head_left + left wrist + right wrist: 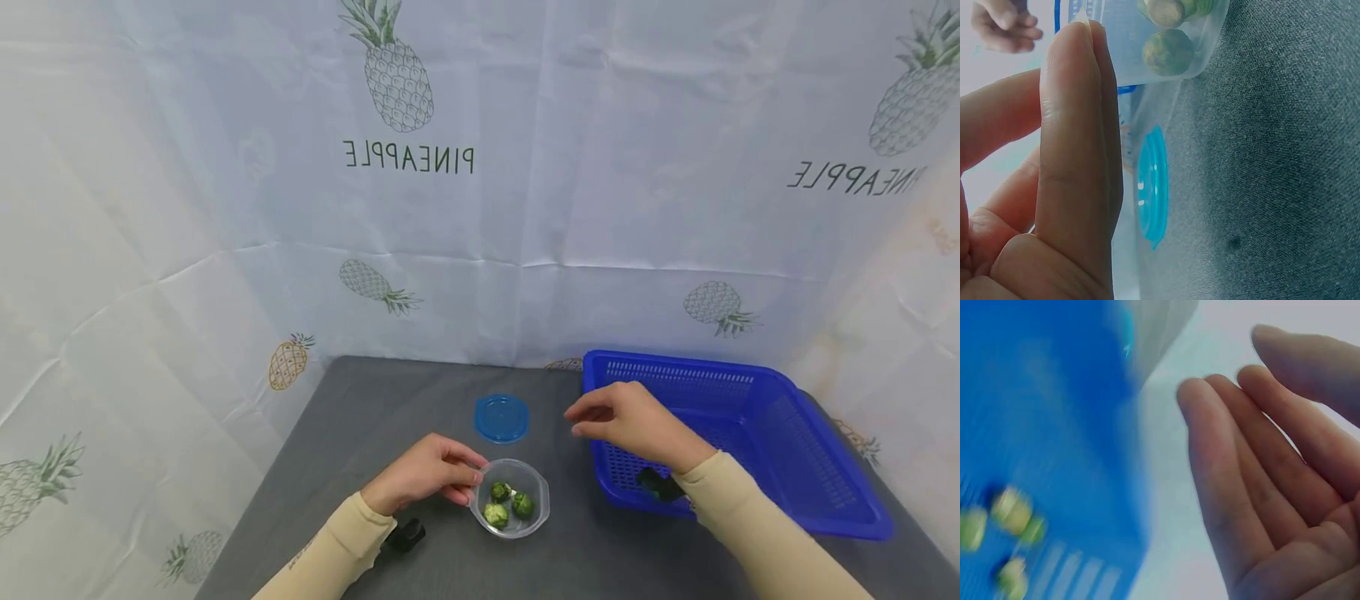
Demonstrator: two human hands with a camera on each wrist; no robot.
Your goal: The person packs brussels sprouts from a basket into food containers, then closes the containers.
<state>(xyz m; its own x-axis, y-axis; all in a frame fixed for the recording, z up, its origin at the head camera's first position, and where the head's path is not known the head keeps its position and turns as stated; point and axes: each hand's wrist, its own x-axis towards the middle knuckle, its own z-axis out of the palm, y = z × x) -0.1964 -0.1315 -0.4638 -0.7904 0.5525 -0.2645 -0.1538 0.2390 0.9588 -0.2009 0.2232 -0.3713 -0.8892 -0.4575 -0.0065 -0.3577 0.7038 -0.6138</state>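
Note:
A small clear plastic container point(545, 500) stands on the table with three Brussels sprouts point(522, 504) inside. My left hand point(429, 473) pinches its rim at the left side between thumb and fingers; the left wrist view shows the fingertips point(1072, 56) right at that rim. Over the left edge of a blue plastic basket point(750, 400) hovers my right hand point(637, 421), its fingers relaxed and holding nothing. Several more Brussels sprouts point(1011, 511), blurred, lie in the basket in the right wrist view; in the head view my right arm hides that part.
A round blue lid point(502, 418) lies flat on the grey tabletop point(390, 400), behind the container. Pineapple-print curtains point(525, 208) hang behind the table and along both sides. The basket takes up the table's right side.

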